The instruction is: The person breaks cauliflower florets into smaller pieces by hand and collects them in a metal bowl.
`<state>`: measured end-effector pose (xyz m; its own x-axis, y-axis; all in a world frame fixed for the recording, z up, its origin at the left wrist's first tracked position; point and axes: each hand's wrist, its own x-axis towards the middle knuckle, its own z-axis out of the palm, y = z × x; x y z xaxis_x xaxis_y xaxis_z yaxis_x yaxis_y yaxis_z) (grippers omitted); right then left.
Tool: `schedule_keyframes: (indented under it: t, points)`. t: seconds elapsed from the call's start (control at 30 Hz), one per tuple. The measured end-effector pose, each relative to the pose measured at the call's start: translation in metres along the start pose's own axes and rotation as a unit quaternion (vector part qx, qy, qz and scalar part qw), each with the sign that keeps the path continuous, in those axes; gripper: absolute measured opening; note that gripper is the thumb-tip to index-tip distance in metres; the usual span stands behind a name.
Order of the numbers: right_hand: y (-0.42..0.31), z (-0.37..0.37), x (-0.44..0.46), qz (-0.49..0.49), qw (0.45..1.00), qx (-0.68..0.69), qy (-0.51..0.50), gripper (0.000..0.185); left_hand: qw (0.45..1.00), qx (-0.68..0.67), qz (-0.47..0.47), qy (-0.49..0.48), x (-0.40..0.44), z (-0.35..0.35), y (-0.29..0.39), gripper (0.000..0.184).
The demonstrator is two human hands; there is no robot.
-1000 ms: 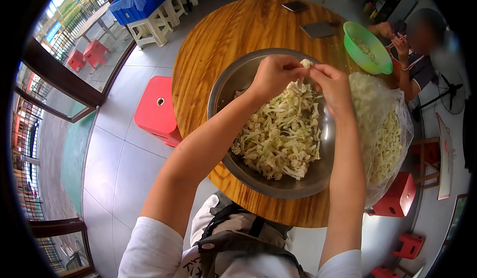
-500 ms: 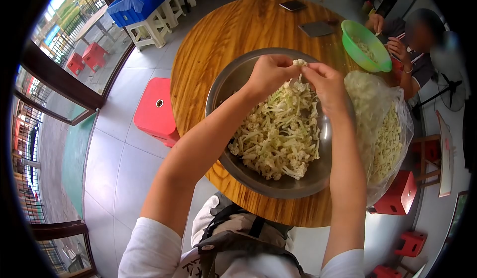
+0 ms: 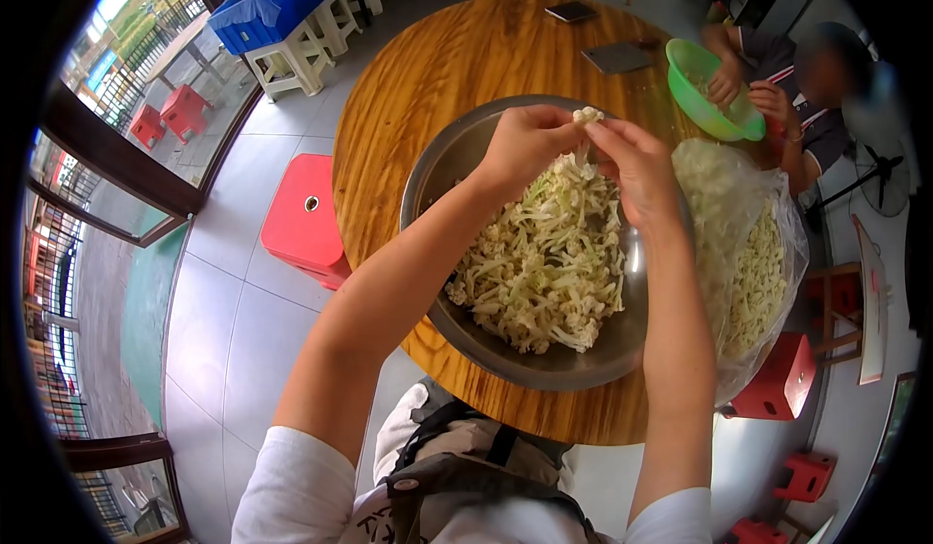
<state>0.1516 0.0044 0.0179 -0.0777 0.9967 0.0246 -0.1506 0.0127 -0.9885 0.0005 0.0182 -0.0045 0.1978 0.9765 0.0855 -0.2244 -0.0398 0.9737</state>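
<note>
Pinching a small cream-white cauliflower floret point(image 3: 587, 114) between your left hand point(image 3: 530, 142) and right hand point(image 3: 639, 160), over the round silver metal basin point(image 3: 573, 373) on the brown wooden desk point(image 3: 418, 70), presumably so crumbs land inside.

The dark characters point(image 3: 377, 523) on the white shirt point(image 3: 296, 481) are illegible.

The person's left hand point(image 3: 530, 140) and right hand point(image 3: 635, 163) meet above the far part of the bowl point(image 3: 544, 377), thumbs and forefingers pinched, fingertips close together. The left arm point(image 3: 389, 291), bent at the elbow, slants across the bowl's left rim; the right arm point(image 3: 677, 340) reaches over its right side.
</note>
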Motion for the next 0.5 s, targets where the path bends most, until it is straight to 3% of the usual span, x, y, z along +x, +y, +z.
schedule_keyframes:
  t: [0.17,0.33,0.5]
  points:
    - [-0.0024,-0.0047,-0.0004,0.022,0.999,-0.016,-0.020,0.015,0.995,0.092,0.037,0.006,-0.0018,0.0005,-0.0002,0.019]
    - [0.0049,-0.0048,0.0016,-0.032,0.997,-0.069,-0.028,0.014,0.988,0.149,0.034,0.016,-0.0051,0.0022,-0.0001,0.020]
    - [0.0061,-0.0010,0.0017,-0.037,0.999,-0.010,-0.007,0.014,1.000,0.000,-0.002,-0.004,-0.0030,0.0013,0.0021,0.015]
